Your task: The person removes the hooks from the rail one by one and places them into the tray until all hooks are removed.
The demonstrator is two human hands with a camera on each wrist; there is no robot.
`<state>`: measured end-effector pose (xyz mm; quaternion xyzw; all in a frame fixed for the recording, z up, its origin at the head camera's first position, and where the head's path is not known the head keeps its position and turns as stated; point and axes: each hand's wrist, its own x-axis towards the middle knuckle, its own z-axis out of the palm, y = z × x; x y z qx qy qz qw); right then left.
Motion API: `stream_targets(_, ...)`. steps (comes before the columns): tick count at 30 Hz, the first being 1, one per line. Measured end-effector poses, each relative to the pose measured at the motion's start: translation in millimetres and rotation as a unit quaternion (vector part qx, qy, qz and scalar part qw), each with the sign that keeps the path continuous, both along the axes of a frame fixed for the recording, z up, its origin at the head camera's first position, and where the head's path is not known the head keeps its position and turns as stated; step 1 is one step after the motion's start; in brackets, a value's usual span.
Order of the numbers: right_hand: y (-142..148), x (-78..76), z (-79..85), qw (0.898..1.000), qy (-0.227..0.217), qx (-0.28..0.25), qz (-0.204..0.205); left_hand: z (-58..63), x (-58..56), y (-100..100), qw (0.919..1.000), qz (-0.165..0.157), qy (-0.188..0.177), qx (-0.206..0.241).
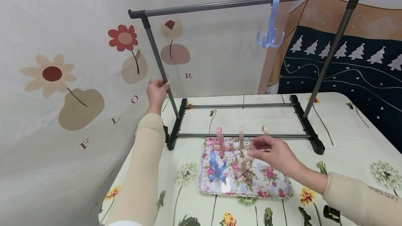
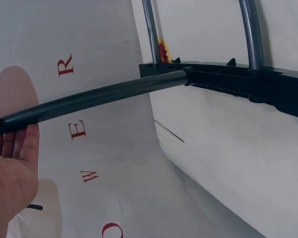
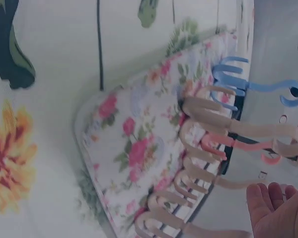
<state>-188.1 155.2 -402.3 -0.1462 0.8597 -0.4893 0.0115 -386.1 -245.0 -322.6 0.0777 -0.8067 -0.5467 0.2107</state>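
Observation:
My left hand (image 1: 157, 94) grips the left post (image 2: 97, 100) of a dark grey garment rack, thumb on one side and fingers on the other. A light blue four-prong hanging hook (image 1: 269, 39) hangs from the rack's top bar (image 1: 213, 5). On a floral tray (image 1: 279, 184) lie a pink hook (image 1: 221, 145), a blue hook (image 1: 216, 168) and three beige hooks (image 1: 243, 166). Above the tray's back right, my right hand (image 1: 276, 152) hovers near the beige hooks, its thumb and fingers apart and nothing visibly held. It partly hides the rearmost beige hook (image 1: 265, 130).
The rack's lower bars (image 1: 194, 135) and black feet (image 1: 309, 135) stand on a flower-print tablecloth (image 1: 345, 156), just behind the tray. A printed curtain (image 1: 78, 79) hangs at the left and back. Dark tree-patterned fabric (image 1: 345, 65) is at the right.

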Motion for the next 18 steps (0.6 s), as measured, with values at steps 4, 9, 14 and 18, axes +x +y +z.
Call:
stream_targets(4, 5, -6.5, 13.5, 1.0, 0.008, 0.002, -0.021, 0.7, -0.1, -1, 1.0, 0.001, -0.004, -0.002)
stream_targets(9, 11, -17.4, 32.8, 0.999, 0.019, -0.005, -0.047, 1.8, 1.2, -1, 1.0, 0.0, -0.008, 0.001)
stream_targets(14, 16, -30.0, 52.9, 0.996, 0.052, -0.017, -0.067, 1.3, 1.1, 0, 1.0, -0.004, -0.004, 0.004)
stream_targets(18, 21, -41.0, 73.3, 0.993, 0.073, -0.025, -0.088, 0.2, -0.3, -1, 1.0, -0.001, -0.002, -0.003)
